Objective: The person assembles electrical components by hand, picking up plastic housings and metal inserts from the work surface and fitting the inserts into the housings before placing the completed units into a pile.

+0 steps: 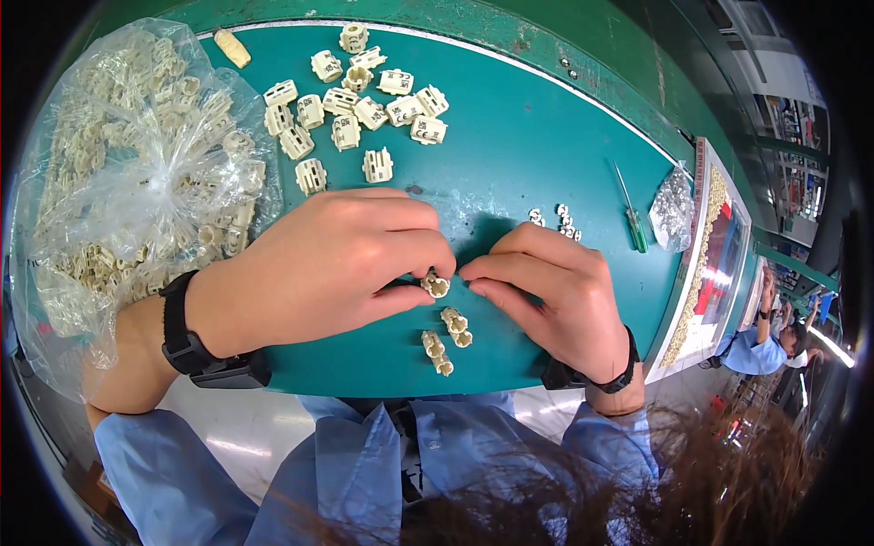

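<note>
My left hand pinches a small cream plastic housing, its hollow end turned toward me. Close to it on the right, my right hand has thumb and forefinger pressed together; whatever is between them is too small or hidden to make out. Below the hands, two groups of small cream plastic pieces, one group and another, lie on the green mat. Several small shiny metal pieces rest just beyond my right hand.
A clear plastic bag full of cream parts covers the left side. Several larger cream housings are scattered at the back, near a tan stub. To the right are a screwdriver, a small bag and a framed tray. Another person sits far right.
</note>
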Demonstrator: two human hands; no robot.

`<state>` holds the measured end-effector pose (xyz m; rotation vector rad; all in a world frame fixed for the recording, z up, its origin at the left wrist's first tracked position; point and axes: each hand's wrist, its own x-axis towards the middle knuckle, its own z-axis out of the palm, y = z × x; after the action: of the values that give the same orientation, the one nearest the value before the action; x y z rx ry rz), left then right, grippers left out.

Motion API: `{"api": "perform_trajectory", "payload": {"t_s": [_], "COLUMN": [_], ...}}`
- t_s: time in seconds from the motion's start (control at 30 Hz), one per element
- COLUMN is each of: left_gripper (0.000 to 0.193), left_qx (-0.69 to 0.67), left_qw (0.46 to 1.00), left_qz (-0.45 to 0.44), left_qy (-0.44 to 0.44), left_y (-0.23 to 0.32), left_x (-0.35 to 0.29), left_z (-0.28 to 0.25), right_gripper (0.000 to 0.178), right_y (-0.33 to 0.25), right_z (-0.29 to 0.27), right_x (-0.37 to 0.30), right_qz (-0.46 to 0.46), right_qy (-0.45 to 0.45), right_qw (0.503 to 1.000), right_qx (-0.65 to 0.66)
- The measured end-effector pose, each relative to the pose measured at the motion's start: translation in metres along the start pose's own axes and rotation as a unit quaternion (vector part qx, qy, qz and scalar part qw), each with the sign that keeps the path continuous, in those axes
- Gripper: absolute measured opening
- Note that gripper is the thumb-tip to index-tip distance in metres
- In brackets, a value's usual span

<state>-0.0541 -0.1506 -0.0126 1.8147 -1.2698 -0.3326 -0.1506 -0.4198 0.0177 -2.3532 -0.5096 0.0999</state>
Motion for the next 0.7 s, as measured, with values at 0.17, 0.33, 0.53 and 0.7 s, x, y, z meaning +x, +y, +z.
{"api": "perform_trajectory", "payload": {"t_s": [0.17, 0.33, 0.53, 0.7], "left_gripper": [0.026, 0.024, 0.023, 0.023], "left_qx": [-0.006, -0.003, 0.001, 0.02], "left_qw": [1.0, 1.0, 1.0, 1.0], "left_qz": [-0.004, -0.007, -0.01, -0.007], "left_qy": [0.0, 0.0, 0.007, 0.02], "left_y": [0.0, 0.0, 0.001, 0.004], "left_x": [0.0, 0.001, 0.001, 0.0], "left_z": [0.001, 0.0, 0.004, 0.009], "right_gripper": [0.024, 0.022, 0.022, 0.024], "right_y": [-0.006, -0.004, -0.007, -0.013], "right_z": [-0.004, -0.001, -0.001, -0.001], "right_x": [0.001, 0.0, 0.0, 0.001], "right_qz": [0.033, 0.025, 0.042, 0.028], "right_qy": [0.002, 0.004, -0.003, 0.015], "right_qw": [0.999, 1.0, 0.999, 0.998], "right_qx": [0.004, 0.003, 0.019, 0.045]}}
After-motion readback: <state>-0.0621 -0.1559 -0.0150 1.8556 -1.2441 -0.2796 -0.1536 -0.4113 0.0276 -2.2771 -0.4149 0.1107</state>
